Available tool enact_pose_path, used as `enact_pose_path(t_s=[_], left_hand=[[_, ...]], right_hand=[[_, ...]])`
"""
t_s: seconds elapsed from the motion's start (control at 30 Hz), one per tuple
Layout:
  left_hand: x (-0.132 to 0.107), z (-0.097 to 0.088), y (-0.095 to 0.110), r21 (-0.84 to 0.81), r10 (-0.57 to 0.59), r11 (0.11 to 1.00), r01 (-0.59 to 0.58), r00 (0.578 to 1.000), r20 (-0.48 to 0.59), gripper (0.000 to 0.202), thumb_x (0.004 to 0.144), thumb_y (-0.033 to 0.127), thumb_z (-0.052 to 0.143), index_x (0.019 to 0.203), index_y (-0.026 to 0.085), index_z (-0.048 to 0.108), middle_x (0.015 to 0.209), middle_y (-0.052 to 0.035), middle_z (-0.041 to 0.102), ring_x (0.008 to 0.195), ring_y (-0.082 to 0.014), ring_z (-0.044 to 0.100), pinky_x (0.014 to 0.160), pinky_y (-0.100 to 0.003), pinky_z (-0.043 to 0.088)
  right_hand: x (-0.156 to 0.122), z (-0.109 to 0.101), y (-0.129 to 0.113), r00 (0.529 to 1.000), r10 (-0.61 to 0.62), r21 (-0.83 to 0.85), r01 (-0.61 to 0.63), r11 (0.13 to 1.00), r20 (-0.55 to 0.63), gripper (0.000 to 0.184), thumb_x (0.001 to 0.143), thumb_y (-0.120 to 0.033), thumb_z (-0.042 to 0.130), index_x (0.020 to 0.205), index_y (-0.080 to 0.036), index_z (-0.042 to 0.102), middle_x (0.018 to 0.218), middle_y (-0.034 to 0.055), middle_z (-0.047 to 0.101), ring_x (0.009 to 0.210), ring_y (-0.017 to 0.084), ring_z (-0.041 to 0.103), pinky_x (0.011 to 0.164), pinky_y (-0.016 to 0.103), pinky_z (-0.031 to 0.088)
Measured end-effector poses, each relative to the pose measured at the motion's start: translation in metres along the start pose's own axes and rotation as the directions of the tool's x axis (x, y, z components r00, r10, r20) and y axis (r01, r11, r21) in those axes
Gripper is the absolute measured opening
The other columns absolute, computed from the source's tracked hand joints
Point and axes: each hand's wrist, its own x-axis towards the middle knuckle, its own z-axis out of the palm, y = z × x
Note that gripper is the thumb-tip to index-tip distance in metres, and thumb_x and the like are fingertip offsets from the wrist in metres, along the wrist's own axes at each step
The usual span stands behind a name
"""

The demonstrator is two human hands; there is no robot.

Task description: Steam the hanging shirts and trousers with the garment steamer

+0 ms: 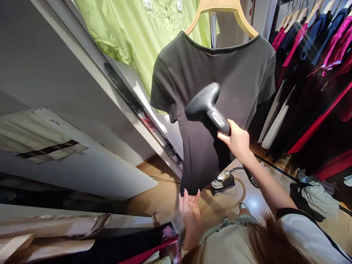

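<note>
A dark short-sleeved T-shirt (233,73) hangs in front of me on a wooden hanger (218,5). My right hand (238,141) is wrapped around the handle of a black garment steamer head (205,101), which is over the shirt's middle; whether it touches the cloth I cannot tell. Down at the hem, my left hand (189,203) pinches the shirt's lower left corner and draws it downward. From the handle's side a ribbed hose (250,178) hangs toward the floor, partly behind my right forearm.
Behind the shirt hangs a light green garment (123,33). A steamer base (222,182) stands on the tiled floor below. Racked clothes (316,55) fill the right side, with crumpled cloth (320,200) on the floor. White shelving (110,172) with folded garments lies on the left.
</note>
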Motion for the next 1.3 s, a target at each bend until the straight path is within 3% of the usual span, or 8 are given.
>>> enact_pose_path(t_s=[0.1, 0.3, 0.47, 0.63, 0.8, 0.97, 1.1, 1.3], left_hand=[[-0.002, -0.001, 0.001, -0.076, -0.022, 0.997, 0.02, 0.999, -0.028, 0.043, 0.073, 0.048, 0.084, 0.092, 0.022, 0.056, 0.086, -0.0005, 0.061, 0.08, -0.0144, 0.064, 0.084, -0.035, 0.062], [-0.003, 0.0, 0.009, -0.123, -0.055, 0.992, 0.041, 0.993, -0.108, 0.025, 0.089, 0.032, 0.073, 0.093, 0.02, 0.051, 0.078, 0.0035, 0.058, 0.059, -0.0074, 0.053, 0.086, -0.032, 0.063], [0.001, 0.003, 0.015, -0.199, -0.134, 0.974, 0.105, 0.981, -0.137, 0.005, 0.095, 0.02, 0.059, 0.101, 0.021, 0.06, 0.098, -0.0062, 0.068, 0.09, -0.0137, 0.069, 0.095, -0.034, 0.061], [0.006, 0.001, 0.017, -0.219, -0.122, 0.972, 0.084, 0.979, -0.165, 0.007, 0.098, 0.015, 0.054, 0.098, 0.019, 0.06, 0.099, -0.003, 0.068, 0.091, -0.0081, 0.068, 0.113, -0.039, 0.051], [0.017, -0.004, 0.021, -0.23, -0.089, 0.972, 0.045, 0.979, -0.183, 0.007, 0.099, 0.014, 0.054, 0.098, 0.018, 0.06, 0.099, -0.0031, 0.068, 0.095, -0.0087, 0.068, 0.119, -0.042, 0.044], [0.041, 0.001, 0.021, -0.224, 0.023, 0.973, -0.053, 0.991, -0.131, 0.01, 0.102, 0.019, 0.049, 0.1, 0.017, 0.058, 0.102, -0.003, 0.068, 0.107, -0.0116, 0.068, 0.121, -0.051, 0.04], [0.065, 0.015, 0.014, -0.203, 0.103, 0.973, -0.108, 0.994, -0.038, 0.015, 0.102, 0.029, 0.052, 0.108, 0.017, 0.059, 0.111, -0.0075, 0.068, 0.114, -0.016, 0.066, 0.121, -0.053, 0.039], [0.092, 0.052, -0.017, -0.192, 0.066, 0.979, -0.069, 0.998, -0.024, 0.032, 0.102, 0.043, 0.052, 0.124, 0.022, 0.059, 0.128, -0.0104, 0.062, 0.118, -0.0192, 0.065, 0.116, -0.051, 0.045]], right_hand=[[-0.021, 0.007, -0.001, 0.999, -0.001, 0.022, 0.0, 1.0, 0.041, 0.048, 0.093, -0.05, 0.06, 0.128, -0.018, 0.062, 0.117, 0.0118, 0.074, 0.093, 0.031, 0.074, 0.073, 0.036, 0.055], [-0.062, 0.019, -0.008, 0.987, 0.041, 0.084, -0.054, 0.995, 0.153, 0.043, 0.091, -0.043, 0.064, 0.126, -0.019, 0.062, 0.114, 0.0093, 0.076, 0.087, 0.03, 0.075, 0.07, 0.035, 0.054], [-0.095, 0.026, -0.01, 0.969, 0.072, 0.096, -0.097, 0.991, 0.237, 0.038, 0.09, -0.042, 0.066, 0.122, -0.02, 0.063, 0.102, 0.0081, 0.077, 0.079, 0.028, 0.074, 0.065, 0.034, 0.051], [-0.125, 0.029, -0.011, 0.941, 0.095, 0.099, -0.134, 0.986, 0.323, 0.034, 0.089, -0.039, 0.066, 0.119, -0.021, 0.064, 0.095, 0.0069, 0.077, 0.076, 0.028, 0.073, 0.064, 0.033, 0.047], [-0.142, 0.026, -0.006, 0.898, 0.151, 0.106, -0.212, 0.972, 0.413, 0.029, 0.087, -0.033, 0.067, 0.115, -0.024, 0.066, 0.093, 0.0048, 0.077, 0.079, 0.026, 0.073, 0.065, 0.03, 0.044], [-0.168, 0.029, 0.019, 0.838, 0.261, 0.013, -0.304, 0.953, 0.479, 0.028, 0.087, -0.033, 0.067, 0.114, -0.024, 0.066, 0.098, 0.0056, 0.077, 0.084, 0.026, 0.073, 0.066, 0.028, 0.042], [-0.196, 0.028, 0.053, 0.827, 0.359, 0.011, -0.403, 0.915, 0.432, 0.034, 0.087, -0.038, 0.065, 0.118, -0.023, 0.063, 0.1, 0.0065, 0.076, 0.084, 0.027, 0.072, 0.066, 0.029, 0.042], [-0.211, 0.007, 0.103, 0.776, 0.55, 0.172, -0.614, 0.771, 0.308, 0.052, 0.086, -0.057, 0.059, 0.123, -0.021, 0.06, 0.097, 0.007, 0.073, 0.087, 0.029, 0.069, 0.074, 0.034, 0.046]])
